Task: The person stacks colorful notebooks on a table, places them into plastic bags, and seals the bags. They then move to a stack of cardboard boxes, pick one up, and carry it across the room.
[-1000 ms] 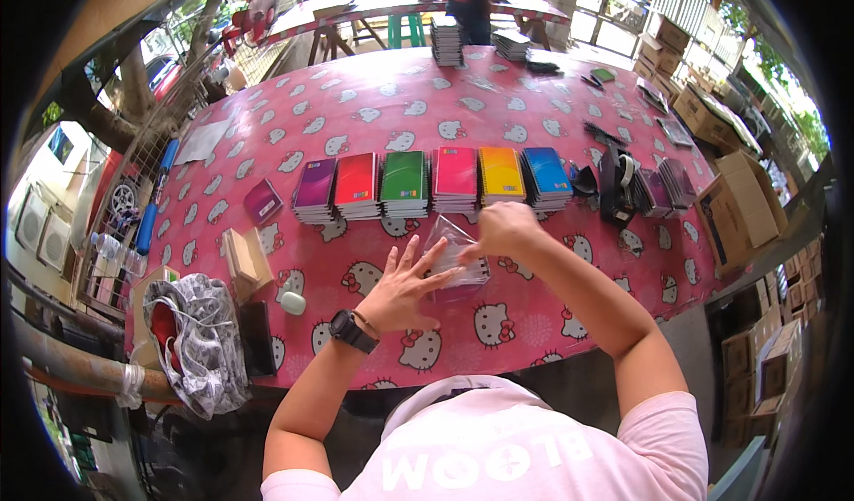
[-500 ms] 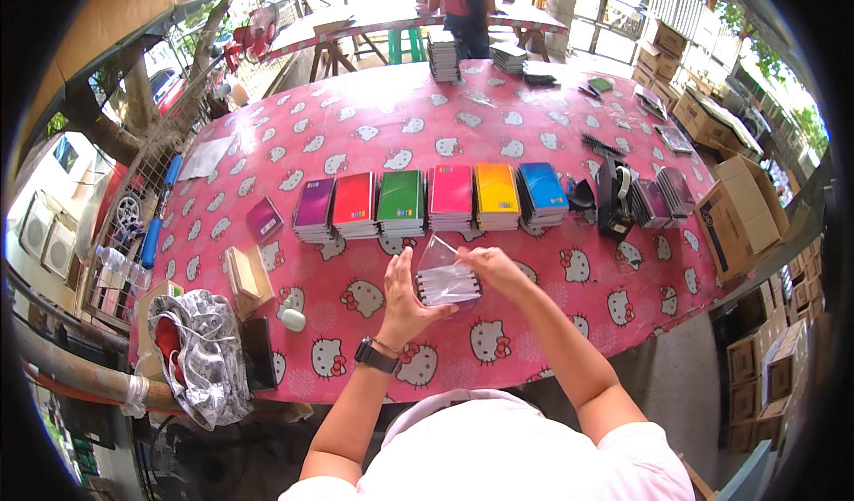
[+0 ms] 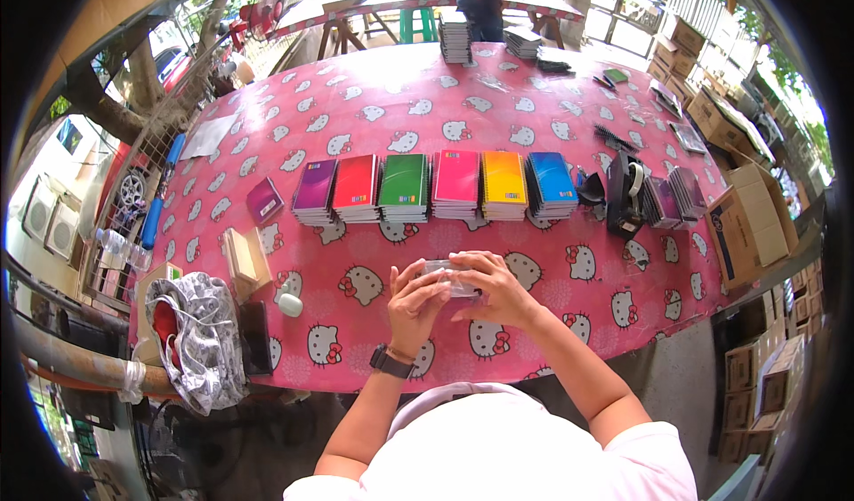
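Both hands had drawn nearer my chest since the earlier frame, and the clear bag (image 3: 449, 278) no longer stood open and raised; it lay low and flattened between them. My left hand (image 3: 414, 303) and right hand (image 3: 494, 289) were close together, fingers pinched on the bag from either side, just above the near edge of the pink table (image 3: 374, 114).

At the far left I saw a grey patterned bag (image 3: 197, 334) hanging over the table edge, with a dark flat thing (image 3: 255, 336) beside it and a small white thing (image 3: 290, 304) next to that. A tan box (image 3: 242, 256) lay just beyond, and a small purple booklet (image 3: 264, 200) farther up.

Across the middle ran a row of notebook stacks: purple (image 3: 314, 189), red (image 3: 356, 187), green (image 3: 404, 186), pink (image 3: 457, 181), yellow (image 3: 504, 183), blue (image 3: 551, 181). Each cover carried a small label near its lower edge, too small for me to make out. Right of them stood a black tape dispenser (image 3: 625, 194), then dark stacks (image 3: 673, 197). Cardboard boxes (image 3: 750, 225) sat off the right edge. Nothing stood between my hands and the row.
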`<state>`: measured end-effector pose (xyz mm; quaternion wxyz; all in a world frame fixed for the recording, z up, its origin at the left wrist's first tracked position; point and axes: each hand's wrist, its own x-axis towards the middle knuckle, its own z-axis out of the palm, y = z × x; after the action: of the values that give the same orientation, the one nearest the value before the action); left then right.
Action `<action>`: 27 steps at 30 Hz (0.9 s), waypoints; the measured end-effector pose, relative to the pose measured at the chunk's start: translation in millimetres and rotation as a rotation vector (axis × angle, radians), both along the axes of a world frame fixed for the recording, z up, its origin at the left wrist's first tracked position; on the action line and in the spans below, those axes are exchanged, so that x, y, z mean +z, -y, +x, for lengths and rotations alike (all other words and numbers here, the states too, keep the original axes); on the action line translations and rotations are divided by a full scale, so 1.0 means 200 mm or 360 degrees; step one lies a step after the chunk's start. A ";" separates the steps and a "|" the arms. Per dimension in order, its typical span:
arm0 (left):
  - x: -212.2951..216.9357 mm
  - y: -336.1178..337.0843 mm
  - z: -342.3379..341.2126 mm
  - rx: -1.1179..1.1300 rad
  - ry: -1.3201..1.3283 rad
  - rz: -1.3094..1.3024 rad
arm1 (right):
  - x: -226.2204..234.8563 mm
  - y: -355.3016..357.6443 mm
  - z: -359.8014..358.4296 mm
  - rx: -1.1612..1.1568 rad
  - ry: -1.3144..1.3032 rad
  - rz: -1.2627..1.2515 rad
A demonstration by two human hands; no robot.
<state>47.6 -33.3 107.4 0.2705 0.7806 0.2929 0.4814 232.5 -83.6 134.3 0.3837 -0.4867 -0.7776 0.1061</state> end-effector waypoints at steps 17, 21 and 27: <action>0.08 0.27 0.09 0.0360 -0.0873 0.0235 | 0.02 -0.26 0.03 -0.0133 -0.0866 -0.1033; 0.05 0.27 0.08 0.0460 -0.1082 0.0324 | 0.04 -0.23 0.21 -0.0328 -0.0826 -0.0644; 0.12 0.31 0.16 0.0565 -0.1116 0.0244 | -0.18 0.14 1.51 -0.2493 -0.0078 0.0143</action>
<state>80.3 -95.3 130.8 0.0076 0.8528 0.4610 0.2454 534.7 -111.3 98.1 0.3831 -0.8749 -0.2027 -0.2161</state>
